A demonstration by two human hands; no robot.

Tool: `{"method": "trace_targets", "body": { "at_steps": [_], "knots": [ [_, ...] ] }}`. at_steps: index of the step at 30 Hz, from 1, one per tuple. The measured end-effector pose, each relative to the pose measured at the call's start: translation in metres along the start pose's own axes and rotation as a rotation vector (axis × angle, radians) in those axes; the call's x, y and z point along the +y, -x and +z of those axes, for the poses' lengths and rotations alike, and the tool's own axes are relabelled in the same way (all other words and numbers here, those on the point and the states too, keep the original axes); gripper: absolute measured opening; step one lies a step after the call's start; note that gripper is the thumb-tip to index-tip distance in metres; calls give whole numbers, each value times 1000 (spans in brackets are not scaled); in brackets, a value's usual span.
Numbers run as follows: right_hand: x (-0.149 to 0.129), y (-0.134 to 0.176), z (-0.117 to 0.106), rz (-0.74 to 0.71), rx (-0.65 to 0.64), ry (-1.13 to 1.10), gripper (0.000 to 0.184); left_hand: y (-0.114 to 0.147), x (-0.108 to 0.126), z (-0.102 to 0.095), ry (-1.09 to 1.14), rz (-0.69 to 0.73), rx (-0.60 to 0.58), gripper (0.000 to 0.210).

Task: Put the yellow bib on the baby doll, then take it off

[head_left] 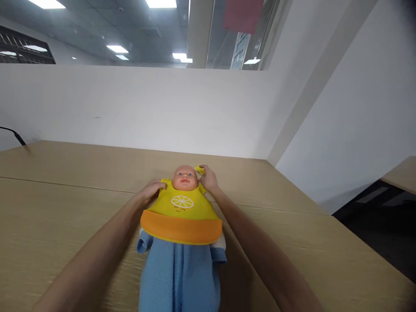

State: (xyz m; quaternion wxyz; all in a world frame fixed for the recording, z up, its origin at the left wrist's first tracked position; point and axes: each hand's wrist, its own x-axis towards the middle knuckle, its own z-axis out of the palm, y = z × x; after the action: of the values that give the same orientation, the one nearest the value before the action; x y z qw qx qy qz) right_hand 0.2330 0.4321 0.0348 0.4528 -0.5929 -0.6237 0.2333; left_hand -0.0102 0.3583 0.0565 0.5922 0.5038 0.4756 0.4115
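A baby doll [184, 178] in a blue and white outfit [178, 277] lies face up on the table, its head toward the wall. Over its chest is a yellow bib [182, 210] with a white citrus slice print and an orange pocket [181, 227] along the bottom. My left hand [154, 189] has its fingers closed on the bib's upper edge, beside the doll's neck. Near the other side of the head, my right hand [209, 177] pinches the yellow end of a bib strap [199, 170], raised off the table.
The tan table [74, 208] has a seam across it and ends at a white wall [146, 108] with glass above. A black cable [17, 136] reaches in at the far left. Another wooden surface [403, 173] stands beyond the right edge.
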Motion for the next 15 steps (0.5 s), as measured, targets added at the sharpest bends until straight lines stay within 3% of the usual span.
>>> {"method": "trace_targets", "body": {
  "at_steps": [3, 10, 15],
  "knots": [
    [4, 1, 11, 3, -9, 36, 55, -2, 2, 3, 89, -27, -5, 17],
    [17, 2, 25, -63, -44, -46, 22, -15, -1, 7, 71, -104, 65, 21],
    [29, -3, 31, -65, -116, -47, 24, -29, -11, 0, 104, -104, 57, 13]
  ]
}}
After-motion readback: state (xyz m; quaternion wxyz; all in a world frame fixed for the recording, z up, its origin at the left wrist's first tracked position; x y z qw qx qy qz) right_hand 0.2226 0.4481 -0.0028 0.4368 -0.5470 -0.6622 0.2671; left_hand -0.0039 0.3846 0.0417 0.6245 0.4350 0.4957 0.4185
